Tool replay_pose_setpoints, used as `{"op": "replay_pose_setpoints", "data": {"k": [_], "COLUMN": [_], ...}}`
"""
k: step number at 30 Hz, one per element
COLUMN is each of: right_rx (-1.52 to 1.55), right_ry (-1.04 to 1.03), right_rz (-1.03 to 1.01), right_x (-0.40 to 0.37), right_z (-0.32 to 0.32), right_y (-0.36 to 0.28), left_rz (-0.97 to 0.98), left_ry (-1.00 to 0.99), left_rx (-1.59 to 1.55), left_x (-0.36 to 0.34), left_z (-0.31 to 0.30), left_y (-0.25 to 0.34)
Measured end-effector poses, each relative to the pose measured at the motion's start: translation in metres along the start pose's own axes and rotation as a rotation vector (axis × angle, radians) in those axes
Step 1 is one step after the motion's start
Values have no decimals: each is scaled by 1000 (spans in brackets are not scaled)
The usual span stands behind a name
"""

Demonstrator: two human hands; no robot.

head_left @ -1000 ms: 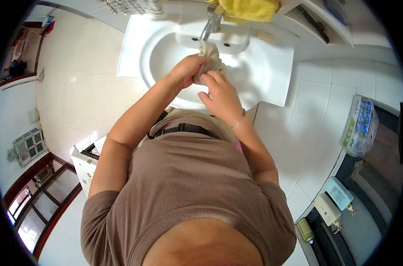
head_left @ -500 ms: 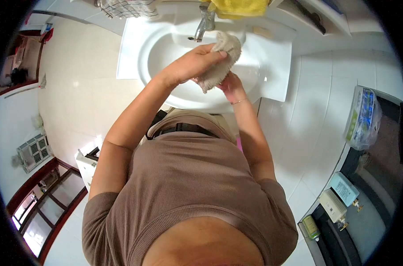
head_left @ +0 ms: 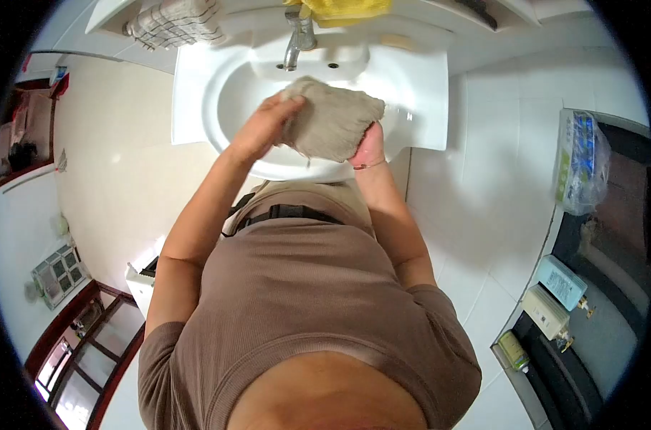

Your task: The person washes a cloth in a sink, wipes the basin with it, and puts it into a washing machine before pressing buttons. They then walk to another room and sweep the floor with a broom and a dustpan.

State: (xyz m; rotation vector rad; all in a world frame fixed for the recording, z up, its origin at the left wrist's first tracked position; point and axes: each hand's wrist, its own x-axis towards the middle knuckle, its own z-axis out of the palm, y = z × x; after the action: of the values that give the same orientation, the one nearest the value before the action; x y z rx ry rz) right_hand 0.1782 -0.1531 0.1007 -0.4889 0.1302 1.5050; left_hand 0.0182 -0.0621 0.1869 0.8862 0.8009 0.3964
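A grey cloth (head_left: 332,122) is held spread out above the sink (head_left: 218,107) in the upper middle of the frame, just below the tap (head_left: 297,39). Its left edge is gripped by the closed fingers (head_left: 288,106) of the left hand (head_left: 264,129), while its lower right corner is clasped by the right hand (head_left: 369,147), whose fingers are mostly hidden behind the fabric. A checked towel (head_left: 175,21) is seen at the upper left beside the sink, a yellow rag (head_left: 343,8) behind the tap, and a wrapped packet (head_left: 576,161) at the right edge.
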Motion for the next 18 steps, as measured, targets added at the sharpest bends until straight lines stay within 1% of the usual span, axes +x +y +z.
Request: {"op": "replay_pose_setpoints", "data": {"k": [1, 2, 3, 5, 6, 7, 9, 10, 11, 13, 14, 15, 17, 18], "right_rx": [0, -22, -27, -84, -143, -147, -167, -166, -114, -7, -44, -48, 3, 2], "right_ry": [18, -68, -66, -47, 105, 108, 131, 138, 76, -50, 24, 82, -8, -9], "right_rz": [-9, 30, 22, -25, -39, -48, -42, -52, -3, 98, 59, 23, 41, 36], "right_x": [1, 1, -1, -5, -8, -8, -7, -8, -8, -9, -6, 0, -2, 0], "right_z": [-1, -8, -5, 10, 16, 17, 16, 16, 16, 19, 23, 16, 22, 20], "right_y": [-5, -10, -11, -9, -7, -7, -6, -6, -7, -6, 4, 21, 29, 29], "left_rz": [22, -71, -69, -271, -314, -311, -185, -209, -210, -365, -397, -400, -231, -230], "left_ry": [39, 49, 41, 98, 119, 109, 274, 292, 280, 103, -8, -14, -53, -58], "left_rx": [37, 89, 87, 456, 559, 559, 570, 420, 422, -214, -363, -357, -381, -379], "left_x": [5, 6, 10, 21, 23, 24, 25, 25, 25, 24, 33, 35, 38, 39], "left_z": [-11, -20, -26, -35, -31, -30, -26, -21, -17, -4, -10, -3, 15, 18], "left_y": [-3, -4, -10, -33, -38, -43, -47, -44, -40, -27, -36, -37, -41, -41]}}
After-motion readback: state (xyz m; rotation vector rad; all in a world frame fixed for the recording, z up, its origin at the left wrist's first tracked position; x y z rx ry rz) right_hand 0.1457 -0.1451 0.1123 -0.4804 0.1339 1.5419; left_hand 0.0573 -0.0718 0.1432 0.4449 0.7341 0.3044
